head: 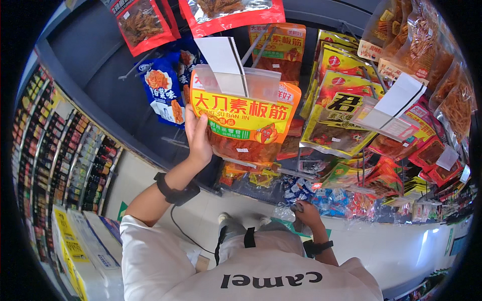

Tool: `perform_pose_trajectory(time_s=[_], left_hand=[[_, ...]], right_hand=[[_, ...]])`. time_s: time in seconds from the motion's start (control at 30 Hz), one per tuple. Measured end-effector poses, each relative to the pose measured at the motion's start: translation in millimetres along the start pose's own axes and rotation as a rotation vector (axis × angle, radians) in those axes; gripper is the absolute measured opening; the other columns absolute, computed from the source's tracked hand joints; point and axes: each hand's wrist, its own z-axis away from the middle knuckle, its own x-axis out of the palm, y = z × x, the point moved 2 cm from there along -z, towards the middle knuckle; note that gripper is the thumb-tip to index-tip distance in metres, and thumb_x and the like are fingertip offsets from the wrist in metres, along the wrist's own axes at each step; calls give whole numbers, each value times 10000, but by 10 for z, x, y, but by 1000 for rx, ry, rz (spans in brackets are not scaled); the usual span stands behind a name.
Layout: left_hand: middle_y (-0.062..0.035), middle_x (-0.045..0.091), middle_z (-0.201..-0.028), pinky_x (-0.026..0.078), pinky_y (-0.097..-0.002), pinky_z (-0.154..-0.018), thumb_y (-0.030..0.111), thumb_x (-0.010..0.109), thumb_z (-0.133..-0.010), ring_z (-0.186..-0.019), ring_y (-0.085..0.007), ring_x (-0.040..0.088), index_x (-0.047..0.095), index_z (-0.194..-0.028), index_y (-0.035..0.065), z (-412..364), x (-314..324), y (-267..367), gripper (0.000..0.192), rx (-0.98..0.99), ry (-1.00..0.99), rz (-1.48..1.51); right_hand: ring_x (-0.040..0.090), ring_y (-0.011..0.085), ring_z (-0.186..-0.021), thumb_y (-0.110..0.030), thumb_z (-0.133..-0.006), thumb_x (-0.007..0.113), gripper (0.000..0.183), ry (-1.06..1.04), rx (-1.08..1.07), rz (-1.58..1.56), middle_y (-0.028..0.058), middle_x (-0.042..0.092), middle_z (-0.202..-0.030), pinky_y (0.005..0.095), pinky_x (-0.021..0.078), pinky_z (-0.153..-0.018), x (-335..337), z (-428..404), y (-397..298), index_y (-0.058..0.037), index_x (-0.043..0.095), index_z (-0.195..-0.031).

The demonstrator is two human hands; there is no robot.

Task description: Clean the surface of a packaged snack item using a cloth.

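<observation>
My left hand (198,133) grips the left edge of a yellow and orange snack packet (244,116), its thumb on the front. The packet is upright near a shelf hook, behind a clear label holder (260,83) with a white paper tag. Low at my right side, my right hand (307,214) is closed on a dark grey item, perhaps a cloth, with clear plastic film (285,212) beside it. Blue snack packets (162,92) hang just left of the held packet, and yellow and black packets (335,116) hang to its right.
Metal hooks (137,67) stick out of the dark shelf. Red-edged packets (233,15) hang above. Small blue packets (297,188) lie on the low shelf. Stacked cartons (86,256) stand at the lower left, near shelves of bottles and jars (56,150). A black cable (188,237) hangs from my left wrist strap.
</observation>
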Motion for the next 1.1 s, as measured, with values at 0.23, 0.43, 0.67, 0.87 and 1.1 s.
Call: perform_pose_trajectory(time_s=[0.23, 0.43, 0.67, 0.87, 1.1], left_hand=[[-67, 454, -1037, 298, -267, -884, 148, 441, -847, -978, -118, 422, 353, -1060, 24, 66, -139, 17, 262, -19, 23, 22], [-62, 452, -1034, 293, -272, -887, 151, 442, -845, -975, -118, 417, 364, -1057, 23, 283, -407, -106, 259, -108, 80, 28], [-68, 448, -1083, 278, -276, -903, 143, 446, -852, -1028, -129, 405, 363, -1112, 11, 676, -726, -182, 304, -250, 292, 72], [-63, 456, -1071, 290, -263, -894, 117, 412, -858, -1017, -124, 412, 384, -1088, 8, 1130, -1085, -223, 256, -321, 430, 59], [-105, 418, -1209, 312, -305, -931, 105, 378, -862, -1105, -178, 410, 271, -1265, -10, 1632, -1345, -200, 432, -521, 476, 12]], right_hand=[[543, 338, -843, -175, -671, 569, 340, 17, -22, 19, 166, 566, -906, 403, 446, -714, 44, 33, -31, -64, 544, -991], [560, 344, -809, -160, -677, 579, 389, 65, -2, 2, 163, 574, -899, 399, 456, -691, 4, 96, -441, -78, 494, -1048], [546, 365, -831, -109, -648, 612, 419, 216, -81, -188, 171, 551, -902, 378, 439, -701, -45, 218, -1223, -53, 373, -986], [514, 291, -915, -4, -611, 574, 387, 387, -402, -429, 189, 503, -1025, 378, 393, -813, -9, 215, -1813, -45, 354, -927], [417, 246, -962, 15, -620, 552, 412, 551, -785, -388, 167, 406, -1053, 371, 315, -860, 17, -198, -2920, -60, 312, -946]])
